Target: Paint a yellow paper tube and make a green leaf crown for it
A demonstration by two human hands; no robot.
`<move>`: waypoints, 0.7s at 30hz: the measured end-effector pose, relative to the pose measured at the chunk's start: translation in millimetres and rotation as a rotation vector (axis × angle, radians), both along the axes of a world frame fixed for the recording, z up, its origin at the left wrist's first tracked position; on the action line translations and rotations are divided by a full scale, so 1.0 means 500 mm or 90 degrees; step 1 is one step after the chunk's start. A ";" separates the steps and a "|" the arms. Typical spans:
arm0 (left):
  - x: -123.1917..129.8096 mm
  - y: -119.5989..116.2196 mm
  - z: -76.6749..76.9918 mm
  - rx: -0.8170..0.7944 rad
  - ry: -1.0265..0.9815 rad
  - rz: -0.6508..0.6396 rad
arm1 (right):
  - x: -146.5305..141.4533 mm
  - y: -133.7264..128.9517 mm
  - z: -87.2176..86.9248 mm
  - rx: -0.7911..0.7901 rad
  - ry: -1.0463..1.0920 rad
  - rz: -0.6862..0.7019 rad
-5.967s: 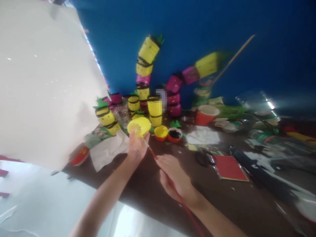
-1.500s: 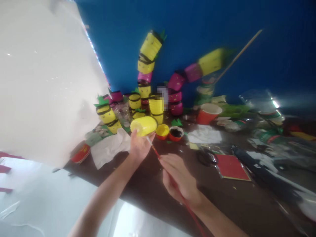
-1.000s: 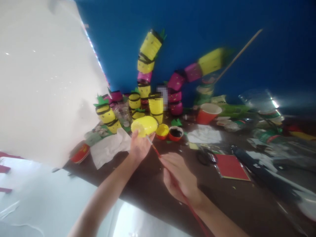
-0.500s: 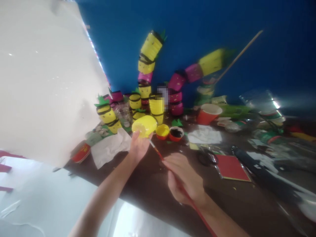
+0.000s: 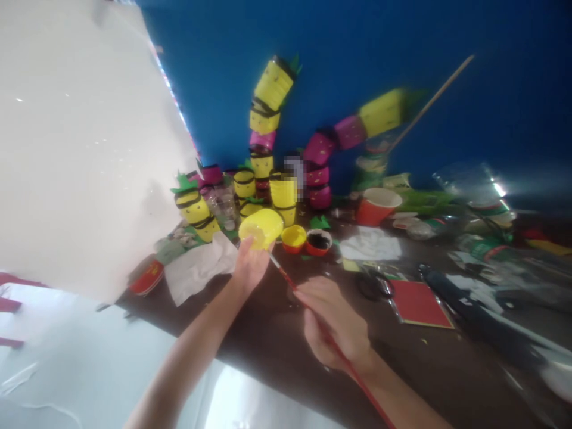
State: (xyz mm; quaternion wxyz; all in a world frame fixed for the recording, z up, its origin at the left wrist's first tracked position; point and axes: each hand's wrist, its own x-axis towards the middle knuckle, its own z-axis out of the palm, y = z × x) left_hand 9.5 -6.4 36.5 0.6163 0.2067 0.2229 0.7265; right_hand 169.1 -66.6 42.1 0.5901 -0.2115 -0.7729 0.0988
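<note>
My left hand (image 5: 251, 262) grips a yellow-coated plastic bottle piece (image 5: 264, 226), tilted on its side above the table, its paler end turned toward me. In my right hand (image 5: 335, 322) is a long red-handled paintbrush (image 5: 286, 276), held like a pen. Its tip reaches the lower right edge of the bottle piece; whether it touches is hard to tell. Just beyond and to the right stand a small cup of yellow paint (image 5: 294, 236) and a small cup of black paint (image 5: 319, 241).
Stacked yellow and magenta bottle figures (image 5: 273, 89) stand at the back. White paper (image 5: 196, 271) and a red paper cup (image 5: 146, 277) lie left. Rightward are an orange-red cup (image 5: 379, 206), scissors (image 5: 375, 285), red paper squares (image 5: 422, 304) and plastic bottles (image 5: 487, 247).
Almost nothing differs. The yellow bottle piece and the brush tip have shifted very slightly to the left; both hands keep their grips.
</note>
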 end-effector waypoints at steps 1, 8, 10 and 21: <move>0.000 0.000 -0.001 -0.002 0.003 -0.002 | 0.001 0.000 0.000 0.000 -0.001 -0.001; 0.000 0.001 -0.001 -0.011 0.014 0.005 | 0.004 -0.003 -0.001 0.002 0.005 0.007; 0.000 0.001 0.000 -0.028 0.014 0.002 | 0.004 -0.002 -0.002 -0.001 0.006 -0.001; 0.000 0.000 -0.004 -0.051 0.003 0.012 | 0.002 -0.001 -0.001 -0.012 0.008 0.002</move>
